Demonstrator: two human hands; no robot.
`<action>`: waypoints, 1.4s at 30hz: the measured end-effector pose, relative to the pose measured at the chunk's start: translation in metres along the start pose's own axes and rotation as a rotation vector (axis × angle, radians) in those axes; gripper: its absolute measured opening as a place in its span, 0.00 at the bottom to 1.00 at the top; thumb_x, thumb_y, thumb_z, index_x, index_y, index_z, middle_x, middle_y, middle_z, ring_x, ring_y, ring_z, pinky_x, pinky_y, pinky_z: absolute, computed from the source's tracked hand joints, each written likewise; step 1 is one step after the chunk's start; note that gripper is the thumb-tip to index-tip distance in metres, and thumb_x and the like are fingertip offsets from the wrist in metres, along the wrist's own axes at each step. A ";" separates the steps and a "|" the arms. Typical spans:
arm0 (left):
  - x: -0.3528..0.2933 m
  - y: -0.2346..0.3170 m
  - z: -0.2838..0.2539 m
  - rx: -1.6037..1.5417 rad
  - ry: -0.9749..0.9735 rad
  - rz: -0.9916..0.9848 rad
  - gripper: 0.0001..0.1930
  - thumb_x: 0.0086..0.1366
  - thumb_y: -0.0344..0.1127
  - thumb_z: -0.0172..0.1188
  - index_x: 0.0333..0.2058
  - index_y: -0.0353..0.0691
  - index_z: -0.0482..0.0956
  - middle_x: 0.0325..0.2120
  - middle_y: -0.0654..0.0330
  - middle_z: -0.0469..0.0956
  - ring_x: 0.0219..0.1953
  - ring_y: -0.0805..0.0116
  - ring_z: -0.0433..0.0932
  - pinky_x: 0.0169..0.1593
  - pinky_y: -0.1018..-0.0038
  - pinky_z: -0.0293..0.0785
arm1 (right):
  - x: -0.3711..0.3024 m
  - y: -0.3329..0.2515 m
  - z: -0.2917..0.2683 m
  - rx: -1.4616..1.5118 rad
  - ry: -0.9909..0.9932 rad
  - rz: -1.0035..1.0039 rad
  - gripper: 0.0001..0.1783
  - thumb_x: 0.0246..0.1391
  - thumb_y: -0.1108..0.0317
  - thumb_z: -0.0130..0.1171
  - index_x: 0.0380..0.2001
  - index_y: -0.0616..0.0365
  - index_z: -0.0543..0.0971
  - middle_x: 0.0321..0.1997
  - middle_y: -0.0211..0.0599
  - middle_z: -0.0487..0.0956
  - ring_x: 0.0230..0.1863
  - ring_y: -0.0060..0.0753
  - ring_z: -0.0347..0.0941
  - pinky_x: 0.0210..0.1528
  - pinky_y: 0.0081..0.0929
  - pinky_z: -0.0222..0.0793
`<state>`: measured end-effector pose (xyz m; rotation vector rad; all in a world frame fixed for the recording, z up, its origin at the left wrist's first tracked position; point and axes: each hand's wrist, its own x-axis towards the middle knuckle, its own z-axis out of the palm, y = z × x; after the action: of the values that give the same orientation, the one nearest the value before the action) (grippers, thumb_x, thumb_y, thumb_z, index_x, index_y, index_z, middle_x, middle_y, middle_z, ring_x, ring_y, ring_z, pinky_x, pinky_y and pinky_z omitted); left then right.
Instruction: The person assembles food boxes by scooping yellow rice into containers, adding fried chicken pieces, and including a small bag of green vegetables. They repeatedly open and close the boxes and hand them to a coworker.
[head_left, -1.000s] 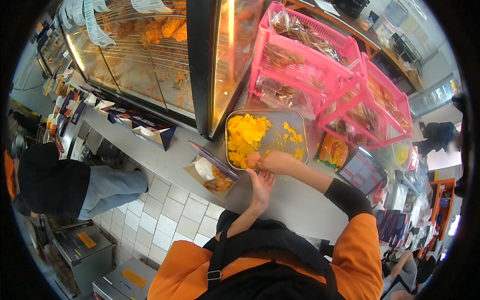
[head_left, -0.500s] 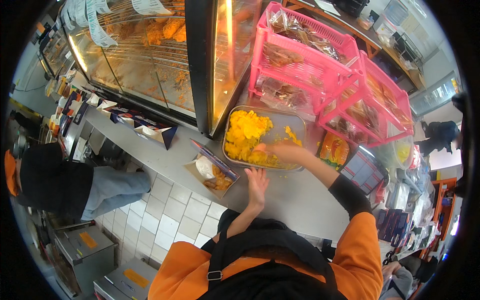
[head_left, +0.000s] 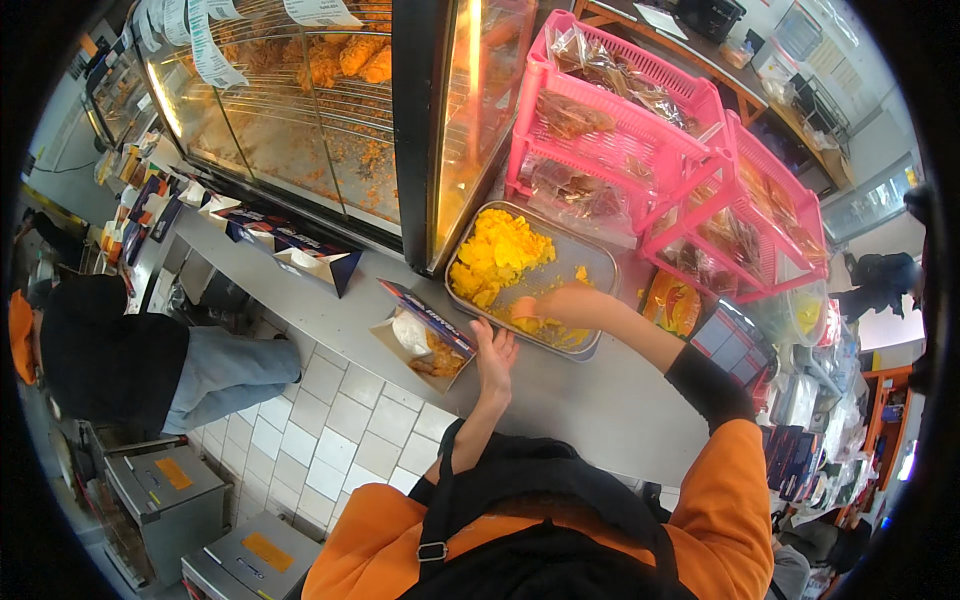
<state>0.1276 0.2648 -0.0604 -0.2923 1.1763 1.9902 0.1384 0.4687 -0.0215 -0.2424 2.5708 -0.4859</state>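
Observation:
A metal tray (head_left: 585, 265) on the counter holds yellow food like scrambled egg (head_left: 500, 250), heaped at its left, with loose bits along the near side. My right hand (head_left: 552, 306) reaches into the tray's near part with its fingers bunched together at the yellow bits; what they hold, if anything, is hidden. My left hand (head_left: 494, 358) holds nothing, its fingers stretched out between the tray's near edge and an open carton (head_left: 432, 315). Inside the carton are a white mound like wrapped rice (head_left: 410, 332) and a piece of fried chicken (head_left: 442, 358).
Behind the tray stands a lit glass warming cabinet (head_left: 300, 120) with fried chicken. Pink stacked baskets (head_left: 620, 130) of bagged food stand at the far right, near an orange packet (head_left: 672, 302). Open cartons (head_left: 300, 262) line the counter's left. Another person (head_left: 120, 350) is at left.
My left hand has shifted left, from the tray's near edge to beside the carton. The tray has turned slightly, its right end nearer to me. My right hand remains in it.

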 end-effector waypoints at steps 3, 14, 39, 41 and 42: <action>-0.010 0.009 -0.001 0.347 -0.090 0.062 0.44 0.66 0.62 0.45 0.67 0.35 0.43 0.63 0.42 0.57 0.63 0.60 0.62 0.65 0.66 0.54 | -0.017 0.018 0.021 0.450 0.154 0.004 0.11 0.59 0.64 0.52 0.40 0.56 0.78 0.29 0.36 0.78 0.32 0.33 0.76 0.31 0.30 0.69; -0.017 0.061 -0.140 0.581 0.671 0.533 0.17 0.65 0.35 0.57 0.50 0.32 0.71 0.38 0.51 0.78 0.34 0.70 0.78 0.34 0.77 0.74 | -0.081 -0.089 -0.020 1.219 0.105 0.170 0.15 0.63 0.56 0.53 0.37 0.57 0.78 0.20 0.21 0.68 0.19 0.13 0.62 0.21 0.13 0.57; -0.053 0.023 -0.151 0.232 0.325 0.230 0.30 0.63 0.25 0.53 0.63 0.31 0.57 0.45 0.47 0.76 0.41 0.64 0.80 0.38 0.74 0.81 | -0.012 -0.152 0.121 0.378 0.875 -0.161 0.17 0.47 0.78 0.56 0.42 0.54 0.81 0.36 0.35 0.79 0.38 0.40 0.74 0.38 0.28 0.70; -0.054 0.020 -0.153 0.213 0.339 0.231 0.29 0.62 0.24 0.53 0.62 0.31 0.58 0.45 0.45 0.76 0.41 0.64 0.80 0.39 0.75 0.81 | -0.030 -0.151 0.112 0.461 1.033 -0.191 0.13 0.50 0.77 0.56 0.40 0.56 0.81 0.36 0.35 0.80 0.36 0.37 0.75 0.37 0.26 0.70; -0.055 0.018 -0.153 0.241 0.342 0.223 0.29 0.62 0.24 0.54 0.61 0.31 0.57 0.45 0.44 0.76 0.41 0.64 0.80 0.39 0.75 0.81 | -0.040 -0.148 0.105 0.491 1.154 -0.199 0.12 0.51 0.76 0.56 0.39 0.57 0.81 0.35 0.36 0.80 0.35 0.36 0.75 0.37 0.26 0.70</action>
<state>0.1226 0.1063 -0.1020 -0.4025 1.7148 2.0110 0.2381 0.3125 -0.0315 -0.0202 3.3448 -1.7049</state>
